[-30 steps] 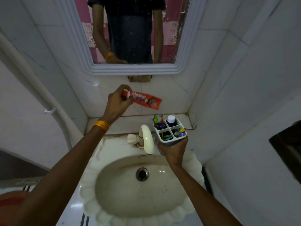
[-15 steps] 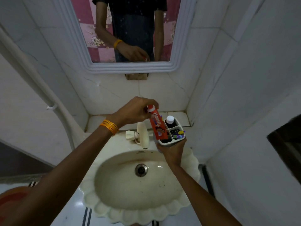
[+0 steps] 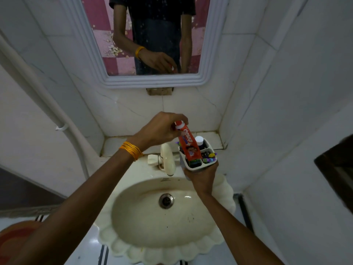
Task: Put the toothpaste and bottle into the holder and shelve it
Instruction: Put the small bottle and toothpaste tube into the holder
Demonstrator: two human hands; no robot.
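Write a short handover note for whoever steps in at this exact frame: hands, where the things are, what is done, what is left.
Left hand: fingers pinch the cap end of the toothpaste, tube tilted, its lower end inside a near compartment of the holder.
Right hand: grips the holder from below, holding it up over the sink, beside the tap.
Bottle: already standing in a far compartment, white cap up.
Done: bottle in; toothpaste partly in.
Left: let the tube settle and release it, then set the holder on the tiled ledge behind the sink, probably the shelf meant.

Toothpaste [image 3: 188, 145] tail-down in held holder [image 3: 207, 164]
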